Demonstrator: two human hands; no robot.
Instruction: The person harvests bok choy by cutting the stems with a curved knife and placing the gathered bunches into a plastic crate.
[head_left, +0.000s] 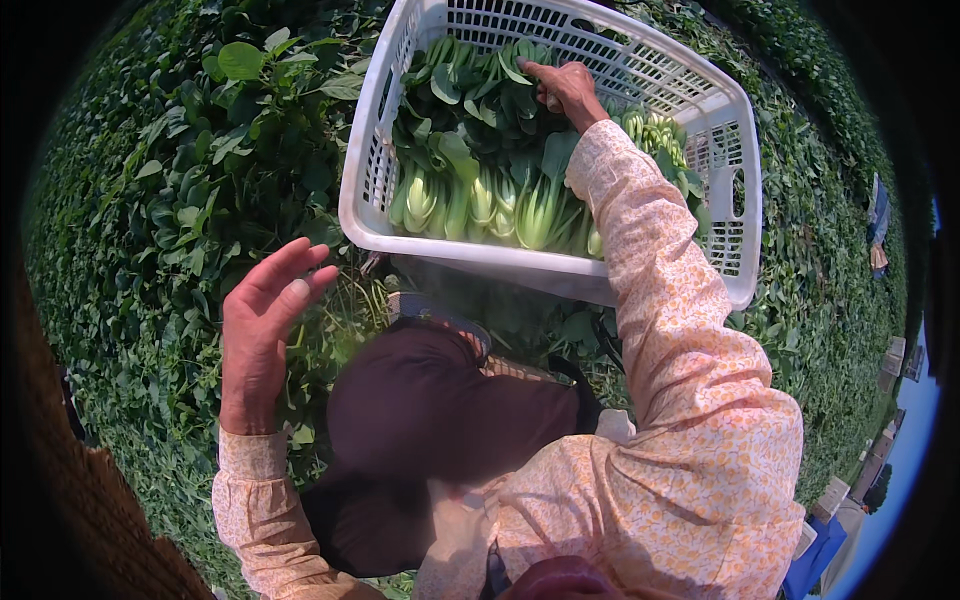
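A white plastic crate (480, 247) with slotted walls stands on the plants in front of me. Bunches of bok choy (484, 196) lie inside, pale stalks towards the near wall and dark leaves across the middle. More stalk ends (654, 136) show at the crate's right side, partly covered by my sleeve. My right hand (564, 86) reaches into the far part of the crate and touches the bok choy there; whether its fingers grip any is unclear. Left of the crate's near corner, my left hand (270, 322) is raised, holding nothing, its fingers apart.
Dense green leafy plants (240, 157) surround the crate. My bent knee in dark trousers (442, 405) is close below the near rim, with a shoe (411, 304) beside it. Low buildings (877, 465) and a blue object (817, 547) appear far off at the right edge.
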